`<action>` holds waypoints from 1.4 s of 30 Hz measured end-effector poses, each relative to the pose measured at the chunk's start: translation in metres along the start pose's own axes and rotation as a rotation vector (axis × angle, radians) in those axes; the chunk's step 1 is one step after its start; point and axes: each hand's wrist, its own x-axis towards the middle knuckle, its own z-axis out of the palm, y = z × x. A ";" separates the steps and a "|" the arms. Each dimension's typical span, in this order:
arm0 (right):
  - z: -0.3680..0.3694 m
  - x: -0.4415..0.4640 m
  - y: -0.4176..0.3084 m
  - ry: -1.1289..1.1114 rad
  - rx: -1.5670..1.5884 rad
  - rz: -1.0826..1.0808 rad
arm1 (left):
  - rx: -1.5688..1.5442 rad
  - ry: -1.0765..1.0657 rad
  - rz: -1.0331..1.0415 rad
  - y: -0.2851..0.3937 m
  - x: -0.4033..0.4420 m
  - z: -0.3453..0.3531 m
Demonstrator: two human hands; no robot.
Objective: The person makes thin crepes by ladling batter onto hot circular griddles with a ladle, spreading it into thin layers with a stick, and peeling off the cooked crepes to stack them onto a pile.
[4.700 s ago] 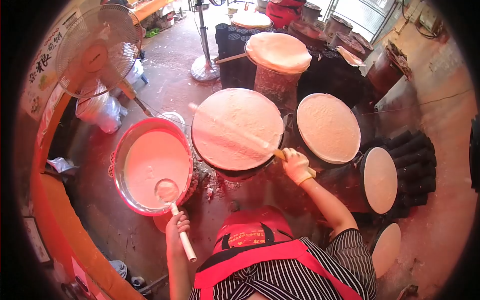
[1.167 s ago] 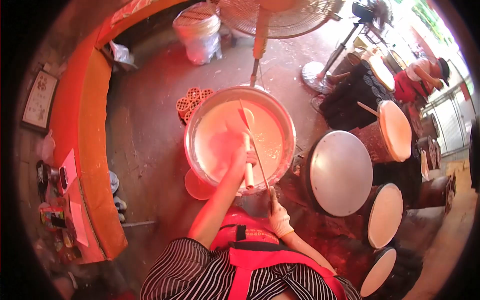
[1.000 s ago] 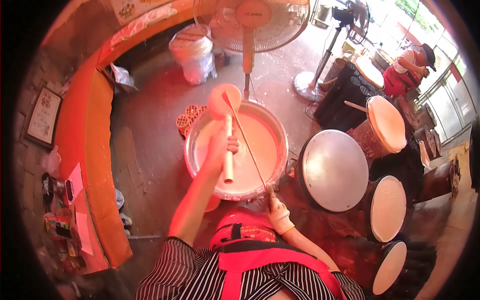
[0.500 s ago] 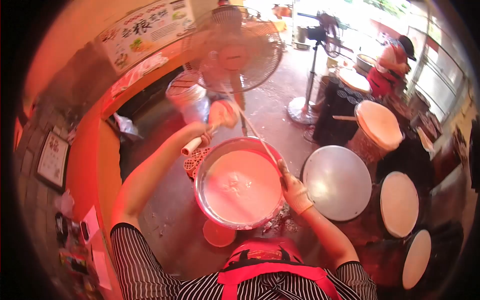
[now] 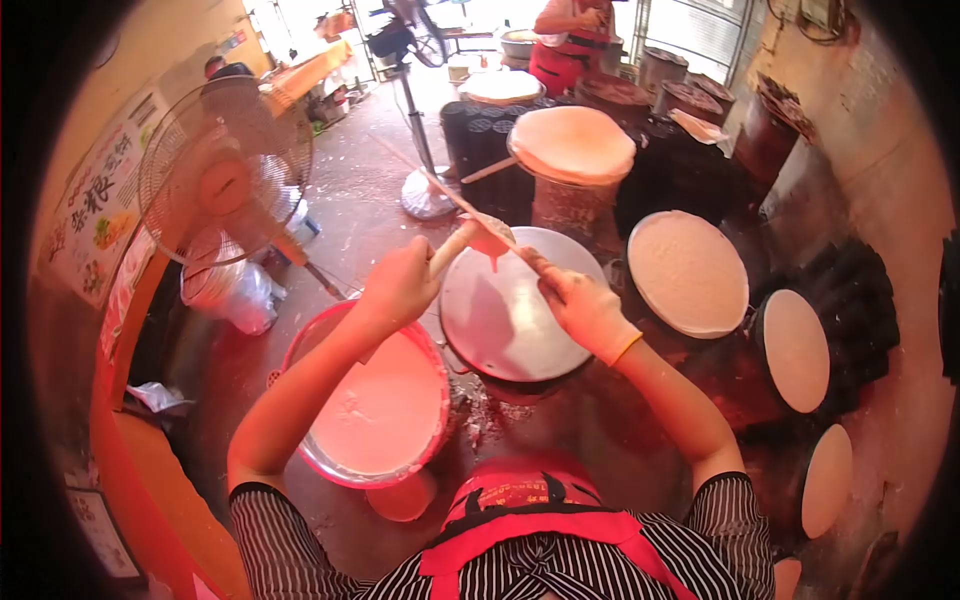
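My left hand (image 5: 400, 285) is closed around the pale, thick handle of a ladle (image 5: 488, 238) over the bare round griddle (image 5: 545, 320). Pale batter hangs in a drip from the ladle's bowl. Wearing a light glove, my right hand (image 5: 592, 312) grips a long thin stick (image 5: 430, 178), which crosses the ladle's bowl and points up and to the left. Below my left forearm stands a wide basin (image 5: 440, 440) of pale batter (image 5: 375, 410). The griddle's surface shows grey metal, with a shadow on its left part.
Several griddles covered with pale batter, such as one griddle (image 5: 688, 275), curve along the right. A pancake-topped stand (image 5: 572, 145) is behind. A floor fan (image 5: 225, 185) is at left, another fan stand (image 5: 415, 115) further back. A person (image 5: 570, 45) in a red apron works at the far end.
My view has turned right. My left hand has brought the ladle from beyond the basin to above the bare griddle. The stick in my right hand now meets the ladle.
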 end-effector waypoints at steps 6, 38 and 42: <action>0.045 -0.104 0.164 -0.104 0.967 0.479 | -0.441 -0.010 -0.149 0.055 0.023 0.127; 0.210 -0.124 0.050 0.573 1.446 1.094 | -2.435 -0.218 -0.152 -0.002 -0.128 0.031; 0.241 -0.095 0.027 0.487 1.504 1.127 | -2.333 -0.385 0.739 0.034 -0.145 -0.064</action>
